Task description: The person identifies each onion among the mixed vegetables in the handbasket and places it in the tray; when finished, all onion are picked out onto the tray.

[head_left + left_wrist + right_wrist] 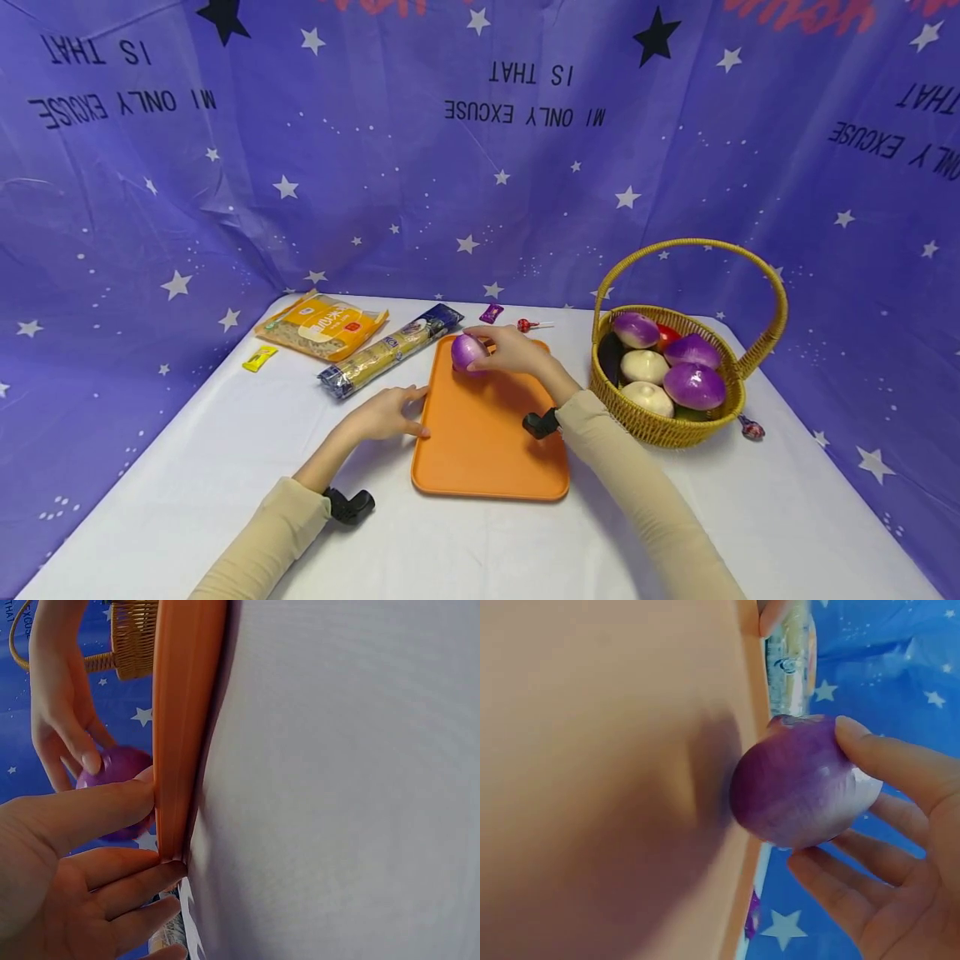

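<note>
My right hand (513,348) holds a purple onion (467,353) over the far left part of an orange tray (491,442). In the right wrist view, the thumb is on one side of the onion and the fingers are on the other, with its shadow falling on the tray. My left hand (386,413) is at the tray's left edge. The left wrist view shows its thumb and fingertips touching the rim, the fingers fairly straight.
To the right stands a wicker basket (660,432) with purple and white onions and other vegetables. A noodle packet (393,348), an orange bag (322,327) and a yellow candy (259,358) lie left. A purple candy (491,313) and lollipop (527,325) lie behind the tray.
</note>
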The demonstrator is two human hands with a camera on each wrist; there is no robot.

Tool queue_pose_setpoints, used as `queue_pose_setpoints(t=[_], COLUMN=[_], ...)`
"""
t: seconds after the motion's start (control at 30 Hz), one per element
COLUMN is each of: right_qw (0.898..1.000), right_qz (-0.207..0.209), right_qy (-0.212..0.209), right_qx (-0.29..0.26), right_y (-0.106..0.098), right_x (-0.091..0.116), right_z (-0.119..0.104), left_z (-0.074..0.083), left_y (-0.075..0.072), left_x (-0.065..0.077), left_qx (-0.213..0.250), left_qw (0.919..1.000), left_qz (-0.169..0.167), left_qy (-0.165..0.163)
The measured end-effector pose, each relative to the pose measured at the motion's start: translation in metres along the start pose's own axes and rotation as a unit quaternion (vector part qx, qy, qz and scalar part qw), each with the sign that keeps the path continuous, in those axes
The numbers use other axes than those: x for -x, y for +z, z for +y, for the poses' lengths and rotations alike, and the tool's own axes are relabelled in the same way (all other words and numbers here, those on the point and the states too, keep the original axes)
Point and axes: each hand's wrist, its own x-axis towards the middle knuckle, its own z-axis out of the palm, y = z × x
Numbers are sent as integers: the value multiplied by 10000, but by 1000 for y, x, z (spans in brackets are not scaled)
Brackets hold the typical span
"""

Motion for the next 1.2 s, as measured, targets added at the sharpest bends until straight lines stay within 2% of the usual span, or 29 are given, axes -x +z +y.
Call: queue_pose_setpoints(t=[0.23,0.57,0.87,1.03,1.2], right_qw=[9998,9994,9992,9994,9999], right_qz=[-115,-319,-83,46,87], right_qy=[-25,134,-249,-251,-82], right_qx=[-160,-2,297,228,82], right_y=[8,13,20,22,20], right_x=[-15,-17,-22,-23,-22], right_z=[-4,-5,-1,0,2], left_z=[-1,-4,-3,-2,-2], left_y=[0,2,2,1,0], left_x=[-2,-3,-1,-1,-1], left_qx=[16,27,35,32,5], left_qw=[10000,10000,10000,10000,10000], left_qz=[30,8,3,15,2], left_qy=[42,15,5,-17,-22])
